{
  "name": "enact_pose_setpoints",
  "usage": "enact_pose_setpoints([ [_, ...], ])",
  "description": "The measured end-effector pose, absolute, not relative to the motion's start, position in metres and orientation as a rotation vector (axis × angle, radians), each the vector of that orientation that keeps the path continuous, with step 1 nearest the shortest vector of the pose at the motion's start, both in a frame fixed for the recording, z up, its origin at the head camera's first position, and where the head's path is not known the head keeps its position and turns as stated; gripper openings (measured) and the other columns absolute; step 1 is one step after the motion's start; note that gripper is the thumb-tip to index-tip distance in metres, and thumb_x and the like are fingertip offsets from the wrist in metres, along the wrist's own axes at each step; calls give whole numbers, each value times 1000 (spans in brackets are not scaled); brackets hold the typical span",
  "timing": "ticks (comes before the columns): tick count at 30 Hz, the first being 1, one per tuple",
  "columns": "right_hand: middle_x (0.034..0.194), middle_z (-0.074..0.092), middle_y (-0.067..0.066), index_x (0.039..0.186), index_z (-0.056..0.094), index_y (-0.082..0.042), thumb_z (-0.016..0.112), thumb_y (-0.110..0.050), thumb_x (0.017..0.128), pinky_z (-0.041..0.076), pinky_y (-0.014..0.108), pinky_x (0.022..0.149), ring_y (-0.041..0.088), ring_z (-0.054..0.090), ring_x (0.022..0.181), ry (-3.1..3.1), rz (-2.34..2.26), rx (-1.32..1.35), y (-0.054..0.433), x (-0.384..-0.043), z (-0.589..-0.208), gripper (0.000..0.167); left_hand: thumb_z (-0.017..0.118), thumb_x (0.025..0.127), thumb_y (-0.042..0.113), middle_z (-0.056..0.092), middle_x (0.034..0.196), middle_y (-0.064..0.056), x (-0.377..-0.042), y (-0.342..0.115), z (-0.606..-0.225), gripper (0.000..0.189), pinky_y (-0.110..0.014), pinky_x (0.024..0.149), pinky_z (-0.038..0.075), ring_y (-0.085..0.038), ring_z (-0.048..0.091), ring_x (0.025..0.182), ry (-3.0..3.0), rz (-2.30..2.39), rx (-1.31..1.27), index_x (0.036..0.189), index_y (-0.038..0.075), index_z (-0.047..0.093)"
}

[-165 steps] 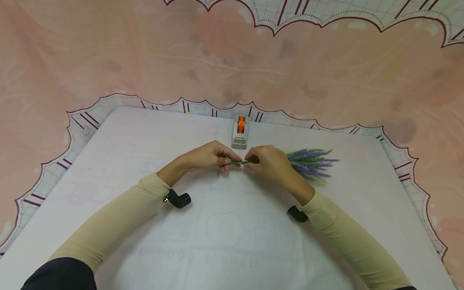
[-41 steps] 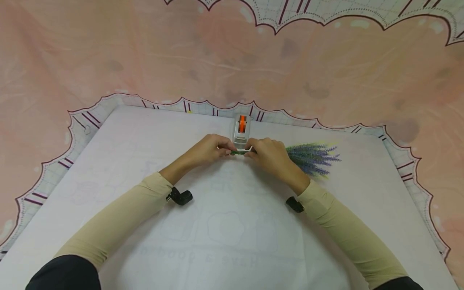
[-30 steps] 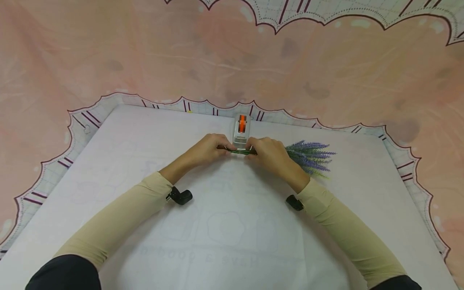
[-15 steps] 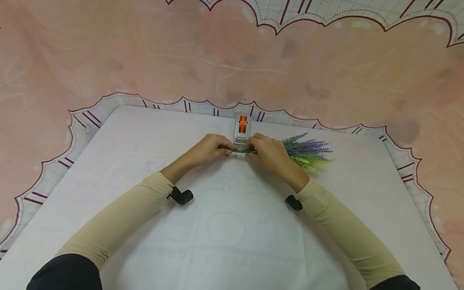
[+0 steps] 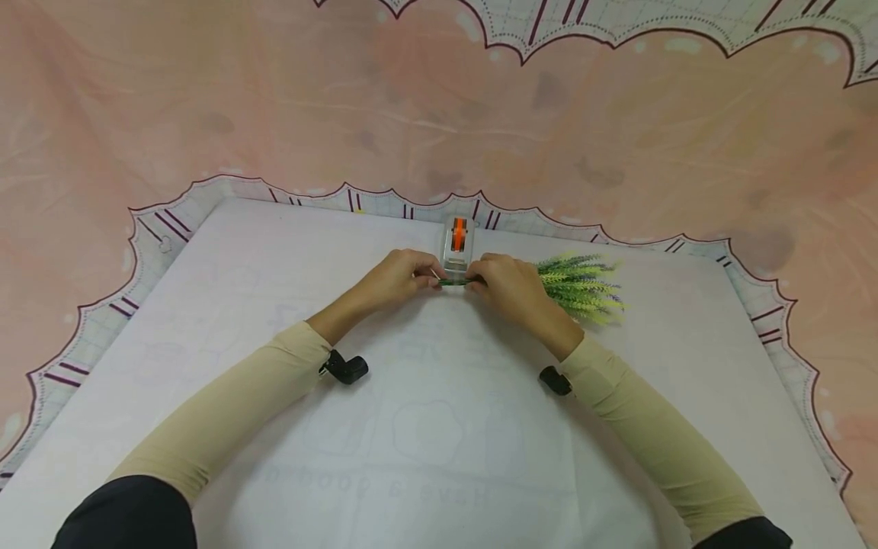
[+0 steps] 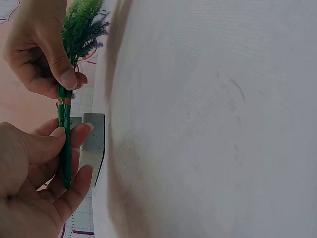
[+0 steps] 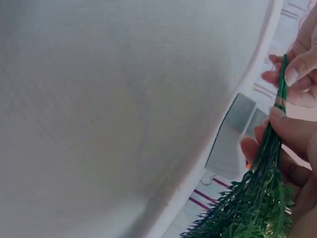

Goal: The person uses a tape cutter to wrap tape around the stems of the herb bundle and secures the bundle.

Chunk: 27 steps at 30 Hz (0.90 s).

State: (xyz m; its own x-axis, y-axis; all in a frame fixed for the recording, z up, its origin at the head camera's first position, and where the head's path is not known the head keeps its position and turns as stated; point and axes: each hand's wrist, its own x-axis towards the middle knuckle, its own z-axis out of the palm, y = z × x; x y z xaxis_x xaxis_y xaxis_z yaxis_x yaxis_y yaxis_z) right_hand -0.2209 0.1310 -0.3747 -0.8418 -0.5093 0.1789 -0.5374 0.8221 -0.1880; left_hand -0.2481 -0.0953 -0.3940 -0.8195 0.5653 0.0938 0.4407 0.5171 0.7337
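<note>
A bunch of artificial lavender (image 5: pixel 581 288) lies crosswise between both hands, its leafy yellow-green heads spreading out to the right. My left hand (image 5: pixel 396 276) pinches the lower ends of its green stems (image 6: pixel 67 148) between thumb and fingers. Higher up the stems, my right hand (image 5: pixel 513 293) grips the bunch just below the foliage. A narrow band of clear or brownish tape (image 6: pixel 64 101) circles the stems between the two hands. Right beyond the fingertips stands a grey tape dispenser (image 5: pixel 456 263) with an orange roll hub (image 5: pixel 459 235).
Everything is over a white-covered table (image 5: pixel 418 427) with faint printing. Its far edge has a scalloped, striped border (image 5: pixel 384 203), close behind the dispenser. A black wrist camera (image 5: pixel 346 367) sits at the left cuff, another camera (image 5: pixel 555 380) at the right.
The lavender bunch has turned about its stems, from purple heads uppermost to yellow-green ones. Both hands have shifted slightly away from me, closer to the dispenser, still holding the stems.
</note>
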Motion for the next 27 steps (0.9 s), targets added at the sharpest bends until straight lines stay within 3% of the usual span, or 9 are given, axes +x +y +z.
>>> enact_pose_setpoints([
  [13, 101, 75, 3, 106, 78, -13, 72, -21, 96, 58, 42, 73, 21, 71, 91, -2964, 318, 861, 130, -230, -375, 14, 71, 87, -7, 75, 100, -12, -250, -92, -397, 21, -38, 86, 52, -22, 64, 92, 2644, 1169, 856, 105, 0, 78],
  [18, 96, 74, 4, 109, 70, -11, 75, -20, 94, 57, 41, 69, 19, 69, 84, -2994, 309, 828, 128, -231, -375, 19, 71, 87, -8, 75, 101, -14, -250, -93, -397, 19, -39, 89, 52, -24, 65, 97, 2662, 1178, 888, 104, -1, 79],
  [27, 90, 72, 4, 95, 66, -11, 81, -18, 89, 54, 44, 64, 20, 65, 77, -2964, 291, 791, 126, -231, -378, 17, 71, 89, -7, 71, 92, -13, -252, -93, -398, 18, -31, 78, 49, -21, 61, 86, 2682, 1130, 985, 104, -1, 80],
])
